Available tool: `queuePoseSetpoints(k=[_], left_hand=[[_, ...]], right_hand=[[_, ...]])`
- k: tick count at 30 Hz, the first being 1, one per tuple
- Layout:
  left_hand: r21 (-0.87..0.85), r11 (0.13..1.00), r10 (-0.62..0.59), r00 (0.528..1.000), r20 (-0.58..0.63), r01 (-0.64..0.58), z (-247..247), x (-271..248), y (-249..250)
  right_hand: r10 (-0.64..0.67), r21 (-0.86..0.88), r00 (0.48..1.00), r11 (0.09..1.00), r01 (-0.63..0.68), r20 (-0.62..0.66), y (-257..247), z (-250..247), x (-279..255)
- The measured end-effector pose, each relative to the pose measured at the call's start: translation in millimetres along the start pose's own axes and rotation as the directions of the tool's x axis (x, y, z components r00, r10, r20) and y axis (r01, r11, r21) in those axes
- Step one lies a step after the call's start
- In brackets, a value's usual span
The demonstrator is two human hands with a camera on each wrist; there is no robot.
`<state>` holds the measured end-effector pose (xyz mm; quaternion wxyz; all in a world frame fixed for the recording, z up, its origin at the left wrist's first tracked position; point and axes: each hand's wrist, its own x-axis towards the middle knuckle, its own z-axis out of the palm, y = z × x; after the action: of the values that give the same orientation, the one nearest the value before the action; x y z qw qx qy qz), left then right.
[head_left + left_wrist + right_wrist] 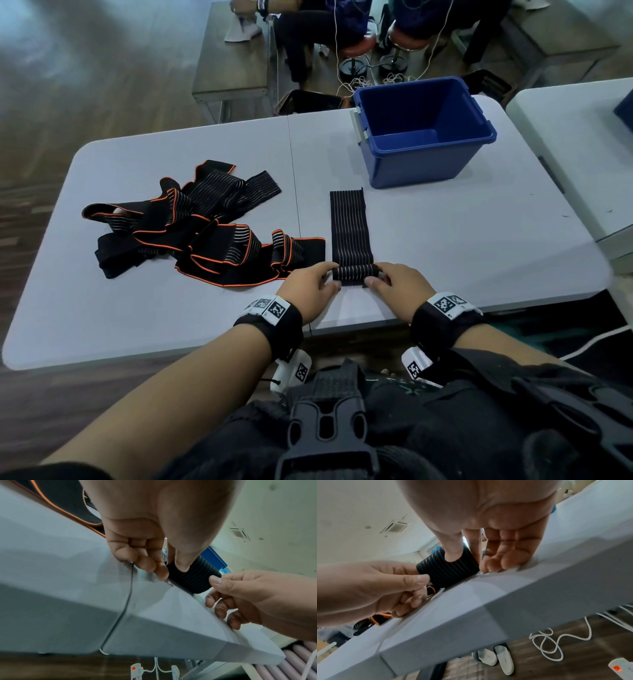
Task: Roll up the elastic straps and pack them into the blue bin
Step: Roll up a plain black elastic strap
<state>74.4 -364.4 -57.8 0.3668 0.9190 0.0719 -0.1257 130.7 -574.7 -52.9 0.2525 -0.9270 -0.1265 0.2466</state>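
Observation:
A black ribbed elastic strap (349, 226) lies flat on the white table (479, 240), its near end wound into a small roll (356, 272). My left hand (313, 282) pinches the roll's left end (188, 577) between thumb and fingers. My right hand (394, 282) pinches the right end (450, 568) the same way. The unrolled length runs away from me toward the blue bin (424, 133), which stands with nothing visible inside at the far right. A tangled heap of black straps with orange edging (195, 222) lies to the left.
A second white table (575, 137) adjoins on the right. Beyond the far edge are a grey bench (233, 68), red stools (359, 44) and seated people. Cables (556, 642), a power strip (621, 666) and slippers (496, 657) lie on the floor under the table.

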Motion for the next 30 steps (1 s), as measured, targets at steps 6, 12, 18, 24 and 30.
queuePoseSetpoints(k=[6, 12, 18, 24, 30], left_hand=[[-0.026, 0.999, -0.048, 0.999, -0.011, 0.048, 3, 0, 2], [0.015, 0.996, -0.086, 0.996, 0.003, 0.086, 2, -2, 2], [0.056, 0.993, -0.105, 0.994, 0.012, 0.104, 1, -1, 3], [0.047, 0.994, -0.100, 0.993, -0.061, 0.103, 0, -4, 3], [0.155, 0.985, 0.090, 0.994, -0.062, -0.079, -1, -6, 6]], right_hand=[[0.025, 0.005, 1.000, 1.000, -0.025, 0.000, -7, -4, -2], [0.046, -0.086, 0.999, 0.995, -0.044, 0.018, -9, -4, -2], [0.086, -0.122, 0.996, 0.989, -0.081, 0.036, -12, -3, -1], [0.118, 0.028, 0.992, 0.993, -0.117, -0.038, -11, -1, -6], [-0.018, 0.028, 0.995, 0.999, 0.021, -0.094, -12, 1, -10]])
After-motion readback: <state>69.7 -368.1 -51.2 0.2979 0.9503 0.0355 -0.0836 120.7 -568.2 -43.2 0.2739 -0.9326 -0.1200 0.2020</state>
